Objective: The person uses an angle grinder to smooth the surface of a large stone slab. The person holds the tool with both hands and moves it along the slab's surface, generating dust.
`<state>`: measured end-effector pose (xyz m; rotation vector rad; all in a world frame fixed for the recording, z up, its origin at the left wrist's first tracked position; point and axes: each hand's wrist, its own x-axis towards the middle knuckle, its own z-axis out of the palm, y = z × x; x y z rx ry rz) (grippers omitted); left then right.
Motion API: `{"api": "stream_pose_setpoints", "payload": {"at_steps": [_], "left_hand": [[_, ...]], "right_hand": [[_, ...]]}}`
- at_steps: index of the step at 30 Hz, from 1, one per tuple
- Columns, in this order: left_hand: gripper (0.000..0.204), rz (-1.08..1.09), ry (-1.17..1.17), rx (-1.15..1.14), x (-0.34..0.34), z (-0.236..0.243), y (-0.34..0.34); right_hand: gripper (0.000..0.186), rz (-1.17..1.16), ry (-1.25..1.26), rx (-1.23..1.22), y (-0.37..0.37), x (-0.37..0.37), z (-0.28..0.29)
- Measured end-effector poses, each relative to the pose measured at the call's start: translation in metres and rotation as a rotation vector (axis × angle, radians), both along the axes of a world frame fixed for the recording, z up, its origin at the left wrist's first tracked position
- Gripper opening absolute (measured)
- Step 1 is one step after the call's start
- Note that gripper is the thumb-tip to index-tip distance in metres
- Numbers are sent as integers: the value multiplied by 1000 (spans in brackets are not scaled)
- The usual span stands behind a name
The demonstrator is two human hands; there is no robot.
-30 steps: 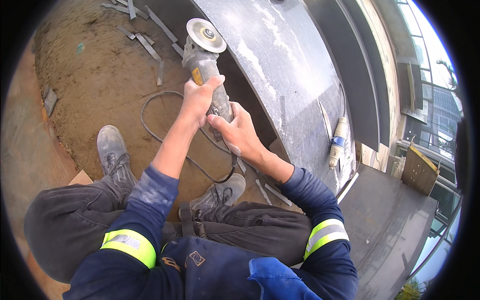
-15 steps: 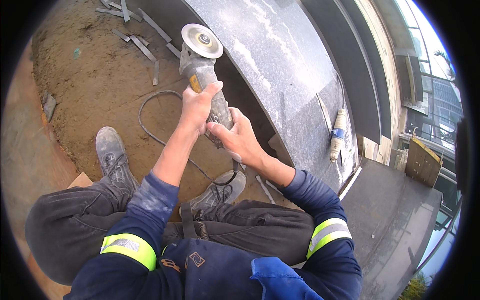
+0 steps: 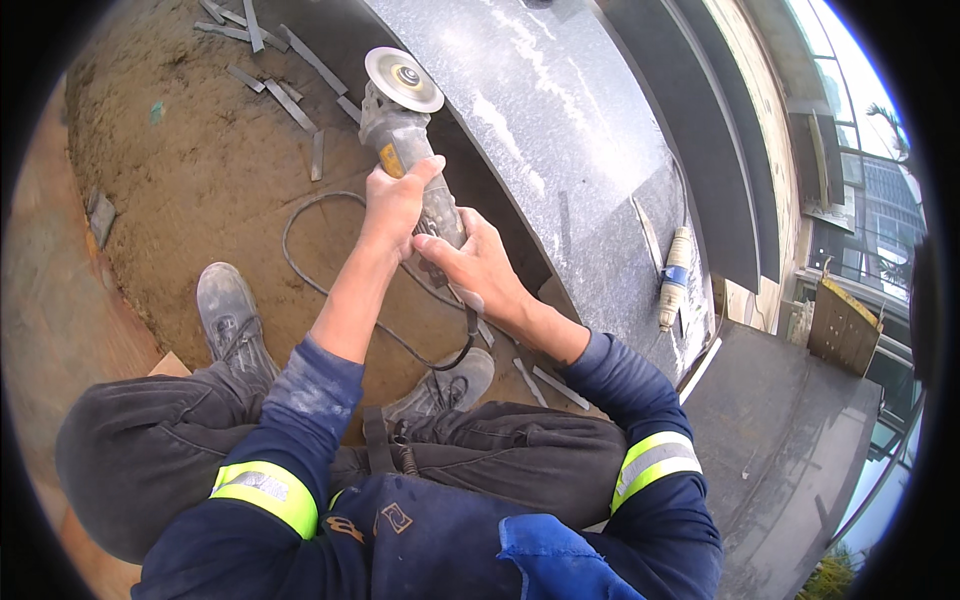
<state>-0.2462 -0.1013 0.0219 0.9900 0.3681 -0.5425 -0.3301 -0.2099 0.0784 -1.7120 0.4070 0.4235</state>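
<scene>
Left hand [image 3: 393, 205] clenched around the grey metal angle grinder [image 3: 408, 150], just behind its head. Right hand [image 3: 478, 262] grasping the same grinder's rear handle, touching the left. Round silver grinding disc [image 3: 403, 79] facing up, held over the edge of the curved, speckled grey stone slab [image 3: 560, 140]. Black power cable [image 3: 330, 290] looping from the tool's tail across the brown dirt ground [image 3: 180, 160]. 2 dusty grey boots [image 3: 232, 315] planted on the dirt below. Thin grey stone offcuts [image 3: 290, 100] scattered beyond. White cylindrical tube with blue band [image 3: 675, 275] lying on the slab, well apart from the hands.
</scene>
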Motion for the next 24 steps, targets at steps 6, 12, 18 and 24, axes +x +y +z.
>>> {"api": "stream_pose_setpoints", "payload": {"at_steps": [6,12,18,24], "left_hand": [[22,64,37,12,10,4,-3],[23,53,29,2,20,0,1],[24,35,21,-5,28,-2,3],[33,-52,8,11,42,-12,9]], "right_hand": [[50,-23,-11,0,2,10,-5],[47,0,-37,-3,3,18,-9],[44,-12,-20,49,6,27,-4],[44,-2,-38,26,8,38,-6]]}}
